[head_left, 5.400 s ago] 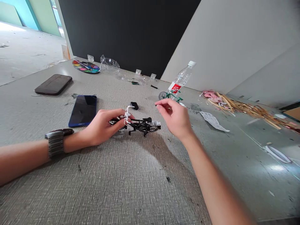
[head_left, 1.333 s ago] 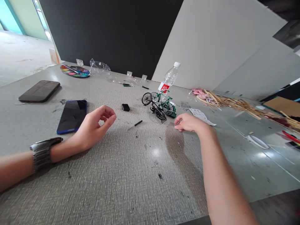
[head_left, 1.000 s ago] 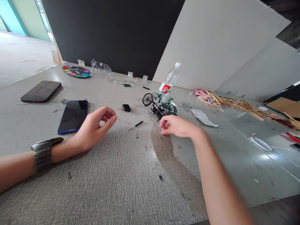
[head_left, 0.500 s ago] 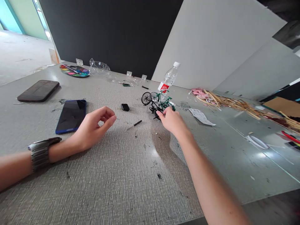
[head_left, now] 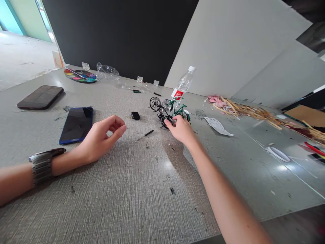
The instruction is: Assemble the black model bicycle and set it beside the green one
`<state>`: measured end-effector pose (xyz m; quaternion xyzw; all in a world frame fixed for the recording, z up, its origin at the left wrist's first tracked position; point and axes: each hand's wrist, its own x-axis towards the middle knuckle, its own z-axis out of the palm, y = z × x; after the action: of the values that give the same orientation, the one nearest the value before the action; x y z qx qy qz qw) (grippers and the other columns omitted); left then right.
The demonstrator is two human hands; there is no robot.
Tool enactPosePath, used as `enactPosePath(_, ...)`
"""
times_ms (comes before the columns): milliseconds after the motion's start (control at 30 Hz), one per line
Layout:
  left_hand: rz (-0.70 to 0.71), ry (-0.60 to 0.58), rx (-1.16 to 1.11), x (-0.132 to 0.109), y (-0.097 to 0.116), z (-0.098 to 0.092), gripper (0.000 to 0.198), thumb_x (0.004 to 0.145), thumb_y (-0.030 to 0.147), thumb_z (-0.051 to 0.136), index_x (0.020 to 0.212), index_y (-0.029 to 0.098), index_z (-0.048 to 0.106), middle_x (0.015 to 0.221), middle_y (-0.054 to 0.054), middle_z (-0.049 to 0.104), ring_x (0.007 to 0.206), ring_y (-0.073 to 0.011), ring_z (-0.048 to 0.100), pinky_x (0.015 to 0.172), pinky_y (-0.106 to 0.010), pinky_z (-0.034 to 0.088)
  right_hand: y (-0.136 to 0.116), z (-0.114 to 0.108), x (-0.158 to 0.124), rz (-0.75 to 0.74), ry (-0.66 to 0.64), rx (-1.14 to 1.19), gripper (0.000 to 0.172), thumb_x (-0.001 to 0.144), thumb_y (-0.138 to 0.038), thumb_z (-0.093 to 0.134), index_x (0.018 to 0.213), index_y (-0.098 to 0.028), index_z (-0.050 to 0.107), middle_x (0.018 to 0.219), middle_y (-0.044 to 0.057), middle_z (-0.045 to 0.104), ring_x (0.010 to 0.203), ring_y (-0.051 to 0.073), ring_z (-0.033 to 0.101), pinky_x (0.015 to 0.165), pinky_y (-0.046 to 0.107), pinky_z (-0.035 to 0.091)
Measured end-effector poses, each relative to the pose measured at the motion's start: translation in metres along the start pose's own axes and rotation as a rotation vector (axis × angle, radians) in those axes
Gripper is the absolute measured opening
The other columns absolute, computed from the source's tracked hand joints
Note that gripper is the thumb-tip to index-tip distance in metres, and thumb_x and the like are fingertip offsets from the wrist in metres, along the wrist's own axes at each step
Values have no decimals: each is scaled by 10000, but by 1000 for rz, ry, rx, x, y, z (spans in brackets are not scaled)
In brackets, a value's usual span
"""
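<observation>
My right hand (head_left: 181,128) has its thumb and fingers closed on the rear part of a small black model bicycle (head_left: 160,113). Just behind it stands a green model bicycle (head_left: 175,105), partly covered by my fingers. My left hand (head_left: 108,135) rests on the table at the left with its fingers curled and a gap between thumb and forefinger, holding nothing. Between the hands lie a small screwdriver (head_left: 146,135) and a small black object (head_left: 135,116). A blue-edged phone (head_left: 76,124) is beside my left wrist.
Behind the bicycles stands a clear bottle (head_left: 185,83). A dark device (head_left: 42,97), a paint palette (head_left: 80,76) and clear plastic packaging (head_left: 108,72) lie at the back left. To the right are a paper sheet (head_left: 217,126) and wood strips (head_left: 254,113).
My right hand has shifted a little to the left, and the black bicycle has moved left with it, away from the green one. My left hand has stayed in place.
</observation>
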<state>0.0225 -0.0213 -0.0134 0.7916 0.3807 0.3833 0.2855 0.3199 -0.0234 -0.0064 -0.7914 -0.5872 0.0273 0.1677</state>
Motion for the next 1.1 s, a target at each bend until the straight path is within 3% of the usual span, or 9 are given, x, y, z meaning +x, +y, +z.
enactPosePath(167, 8, -9, 5, -1, 1, 0, 137, 936, 322, 512, 865, 210, 548, 748, -18, 612, 688, -150, 588, 540, -241, 446, -11, 4, -3, 48, -8, -90, 726, 901, -691, 331, 1276, -96, 510, 1230, 276, 604, 1119, 408, 576, 834, 475, 452)
enactPosePath(367, 5, -18, 11, -1, 0, 1, 153, 936, 330, 519, 852, 208, 554, 735, -10, 613, 672, -144, 588, 548, -244, 449, -21, 17, 3, 39, 59, -84, 704, 927, -639, 338, 1371, -100, 429, 1294, 249, 584, 1186, 392, 531, 883, 459, 434)
enactPosePath(467, 3, -23, 6, -1, 0, 0, 144, 934, 321, 521, 852, 209, 556, 740, -9, 615, 677, -144, 589, 554, -248, 447, -23, 21, 5, 42, 70, -81, 662, 937, -610, 342, 1341, -101, 465, 1268, 254, 591, 1179, 390, 532, 890, 463, 428)
enactPosePath(667, -3, -32, -1, -2, 2, 0, 141, 929, 322, 521, 848, 211, 552, 728, -8, 607, 669, -146, 580, 542, -250, 438, -26, 21, 1, -57, 96, -106, 609, 944, -645, 273, 1391, -266, 434, 1171, 196, 627, 1058, 373, 587, 816, 475, 432)
enactPosePath(733, 4, -34, 6, -2, 3, 0, 138, 929, 319, 519, 849, 211, 552, 724, -6, 605, 664, -145, 576, 539, -249, 434, -26, 20, 0, -97, 85, -105, 606, 918, -690, 290, 1347, -301, 467, 1125, 169, 641, 1033, 369, 589, 796, 464, 428)
enactPosePath(867, 10, -49, 16, -1, 2, 1, 128, 931, 309, 519, 859, 209, 552, 723, -2, 605, 656, -140, 570, 526, -242, 418, -26, 19, 1, -105, 92, -65, 568, 894, -712, 322, 1154, -258, 542, 1022, 144, 670, 945, 343, 601, 733, 413, 421)
enactPosePath(1100, 20, -71, 31, -2, 0, 0, 122, 943, 298, 514, 876, 203, 547, 719, 9, 580, 654, -126, 541, 543, -234, 412, -23, 23, 6, -129, 152, 99, 419, 848, -656, 507, 915, -244, 535, 860, 72, 649, 805, 253, 586, 666, 337, 410)
